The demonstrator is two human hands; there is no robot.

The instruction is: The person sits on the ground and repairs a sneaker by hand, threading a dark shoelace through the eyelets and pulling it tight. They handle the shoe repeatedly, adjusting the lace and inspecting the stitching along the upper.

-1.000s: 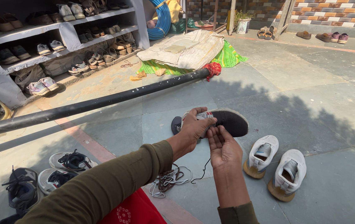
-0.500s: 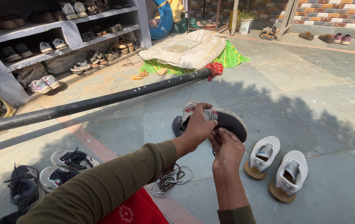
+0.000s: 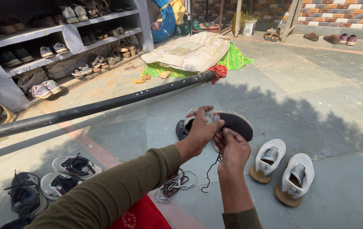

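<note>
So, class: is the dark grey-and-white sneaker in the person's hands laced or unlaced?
Cannot tell: the hands hide the sneaker's eyelets. A black lace dangles below the right hand.

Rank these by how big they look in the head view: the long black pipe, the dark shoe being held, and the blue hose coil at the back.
1. Black pipe, spanning over half the frame.
2. Dark shoe in the left hand.
3. Blue hose coil, though it is far off and partly hidden.

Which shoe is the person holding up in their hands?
The dark shoe with the grey and white heel, gripped by the left hand while the right hand pulls its black lace. The white pair lies on the floor.
</note>
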